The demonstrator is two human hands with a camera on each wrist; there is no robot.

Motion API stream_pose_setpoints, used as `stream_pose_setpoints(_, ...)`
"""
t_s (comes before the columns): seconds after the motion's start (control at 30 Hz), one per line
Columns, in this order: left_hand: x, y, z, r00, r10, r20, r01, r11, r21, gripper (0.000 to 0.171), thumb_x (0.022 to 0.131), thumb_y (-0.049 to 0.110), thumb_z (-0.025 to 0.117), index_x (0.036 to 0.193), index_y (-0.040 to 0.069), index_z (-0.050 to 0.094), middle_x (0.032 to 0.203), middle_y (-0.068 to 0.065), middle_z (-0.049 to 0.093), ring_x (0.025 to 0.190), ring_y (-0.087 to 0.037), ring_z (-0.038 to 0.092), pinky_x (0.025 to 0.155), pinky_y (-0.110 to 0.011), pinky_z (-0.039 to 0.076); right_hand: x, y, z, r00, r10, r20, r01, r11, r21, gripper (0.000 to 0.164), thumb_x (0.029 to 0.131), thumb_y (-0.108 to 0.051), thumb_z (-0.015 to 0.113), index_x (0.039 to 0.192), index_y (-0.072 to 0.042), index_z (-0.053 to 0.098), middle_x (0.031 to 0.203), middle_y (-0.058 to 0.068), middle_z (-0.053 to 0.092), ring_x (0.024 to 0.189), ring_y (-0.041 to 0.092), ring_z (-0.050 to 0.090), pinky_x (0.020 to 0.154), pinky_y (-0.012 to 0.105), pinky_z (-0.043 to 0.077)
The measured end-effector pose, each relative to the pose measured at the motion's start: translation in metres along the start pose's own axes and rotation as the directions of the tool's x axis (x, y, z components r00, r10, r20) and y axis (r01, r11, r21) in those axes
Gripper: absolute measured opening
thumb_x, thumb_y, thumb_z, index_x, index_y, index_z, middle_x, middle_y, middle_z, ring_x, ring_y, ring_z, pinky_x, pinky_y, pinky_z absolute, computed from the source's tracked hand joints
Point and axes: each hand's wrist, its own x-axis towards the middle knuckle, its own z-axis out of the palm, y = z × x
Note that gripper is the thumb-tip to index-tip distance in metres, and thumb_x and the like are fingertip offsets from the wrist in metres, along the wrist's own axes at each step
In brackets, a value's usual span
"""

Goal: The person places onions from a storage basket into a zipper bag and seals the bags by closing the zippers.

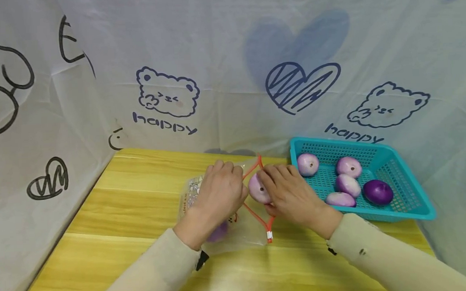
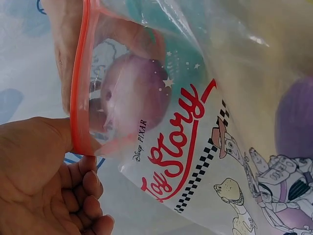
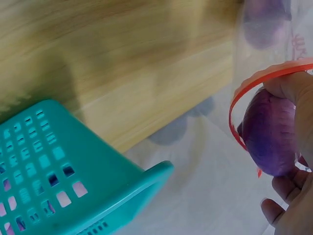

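My left hand (image 1: 222,188) pinches the red-orange edge of a clear zip bag (image 2: 166,161) between thumb and fingers, and the mouth gapes. "Toy Story" lettering and cartoon figures are printed on the bag. In my right hand (image 1: 288,193) is a purple onion (image 1: 259,189), gripped at the bag's open mouth. The right wrist view shows this onion (image 3: 269,132) with the orange rim around it and the thumb across its top. Another purple onion (image 1: 217,232) lies inside the bag, partly hidden by my left arm in the head view.
A teal plastic basket (image 1: 411,184) stands at the right on the wooden table (image 1: 141,212), holding several onions (image 1: 349,167), one darker purple. A white cloth (image 1: 228,53) printed with bears and hearts hangs behind and at the sides. A white slider (image 1: 269,236) sits at the zip's near end.
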Motion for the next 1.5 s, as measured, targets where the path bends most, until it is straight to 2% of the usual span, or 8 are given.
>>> stream_pose_setpoints(0.2, 0.002, -0.005, -0.004, 0.999, -0.036, 0.028, 0.037, 0.999, -0.039, 0.018, 0.088, 0.015, 0.067, 0.076, 0.009, 0.055, 0.073, -0.005, 0.052, 0.071, -0.024, 0.045, 0.063, -0.036, 0.036, 0.001, 0.000, -0.001, 1.000, 0.003, 0.001, -0.003, 1.000, -0.012, 0.087, 0.080, -0.051, 0.084, 0.142, 0.002, 0.051, 0.135, 0.021, 0.060, 0.119, 0.039, 0.057, 0.096, 0.051, 0.045)
stream_pose_setpoints(0.37, 0.004, -0.009, -0.008, 0.998, -0.050, -0.024, 0.049, 0.997, -0.060, 0.024, 0.084, 0.009, 0.064, 0.069, 0.012, 0.045, 0.068, -0.003, 0.042, 0.066, -0.023, 0.039, 0.060, -0.035, 0.031, -0.001, 0.001, 0.000, 0.997, 0.077, -0.011, -0.077, 0.997, -0.016, 0.078, 0.084, -0.050, 0.080, 0.136, 0.002, 0.055, 0.126, 0.021, 0.062, 0.114, 0.039, 0.058, 0.092, 0.048, 0.047)
stream_pose_setpoints(0.63, 0.005, -0.009, -0.011, 0.995, -0.048, -0.086, 0.043, 0.997, -0.067, 0.033, 0.080, 0.005, 0.064, 0.066, 0.015, 0.037, 0.066, 0.001, 0.032, 0.064, -0.022, 0.035, 0.059, -0.032, 0.024, -0.004, 0.002, 0.008, 0.986, 0.158, -0.062, -0.161, 0.985, -0.056, 0.046, 0.094, -0.042, 0.067, 0.106, 0.001, 0.059, 0.100, 0.017, 0.060, 0.090, 0.037, 0.055, 0.074, 0.046, 0.043)
stream_pose_setpoints(0.87, 0.003, -0.007, -0.014, 0.994, -0.023, -0.109, 0.016, 0.998, -0.067, 0.038, 0.078, 0.004, 0.065, 0.067, 0.017, 0.030, 0.069, 0.004, 0.022, 0.064, -0.018, 0.027, 0.060, -0.030, 0.019, -0.001, -0.002, 0.022, 0.977, 0.185, -0.103, -0.191, 0.980, -0.056, 0.033, 0.098, -0.032, 0.062, 0.087, -0.002, 0.056, 0.083, 0.014, 0.057, 0.080, 0.035, 0.053, 0.070, 0.044, 0.038)
stream_pose_setpoints(1.03, 0.002, -0.005, -0.011, 0.997, -0.010, -0.078, 0.008, 0.999, -0.036, 0.029, 0.081, 0.008, 0.067, 0.067, 0.013, 0.042, 0.067, 0.001, 0.033, 0.065, -0.020, 0.033, 0.060, -0.032, 0.025, 0.001, -0.005, 0.027, 0.974, 0.196, -0.111, -0.202, 0.978, -0.053, 0.026, 0.095, -0.022, 0.068, 0.081, -0.004, 0.057, 0.076, 0.011, 0.055, 0.077, 0.033, 0.054, 0.069, 0.042, 0.038)
stream_pose_setpoints(1.2, -0.001, -0.002, -0.005, 0.997, 0.035, -0.064, -0.031, 0.998, 0.056, 0.018, 0.083, 0.014, 0.072, 0.074, 0.009, 0.057, 0.069, -0.003, 0.049, 0.068, -0.023, 0.043, 0.061, -0.036, 0.036, 0.001, -0.007, 0.029, 0.971, 0.220, -0.096, -0.225, 0.973, -0.045, 0.024, 0.095, -0.020, 0.065, 0.080, -0.004, 0.058, 0.075, 0.010, 0.055, 0.076, 0.034, 0.055, 0.068, 0.042, 0.038)
stream_pose_setpoints(1.33, -0.003, 0.001, -0.003, 0.995, 0.060, -0.085, -0.051, 0.993, 0.102, 0.018, 0.082, 0.016, 0.073, 0.074, 0.010, 0.058, 0.069, -0.002, 0.049, 0.067, -0.021, 0.043, 0.061, -0.034, 0.036, 0.000, -0.008, 0.029, 0.969, 0.229, -0.091, -0.233, 0.972, -0.036, 0.023, 0.096, -0.019, 0.062, 0.079, -0.004, 0.057, 0.074, 0.011, 0.055, 0.076, 0.034, 0.054, 0.068, 0.043, 0.037)
stream_pose_setpoints(1.5, -0.004, 0.002, -0.002, 0.990, 0.068, -0.120, -0.056, 0.994, 0.097, 0.019, 0.082, 0.014, 0.072, 0.072, 0.011, 0.055, 0.068, -0.001, 0.047, 0.066, -0.020, 0.039, 0.060, -0.033, 0.034, -0.003, -0.009, 0.030, 0.970, 0.223, -0.100, -0.227, 0.973, -0.032, 0.024, 0.096, -0.019, 0.061, 0.077, -0.005, 0.056, 0.073, 0.010, 0.054, 0.074, 0.034, 0.053, 0.068, 0.042, 0.037)
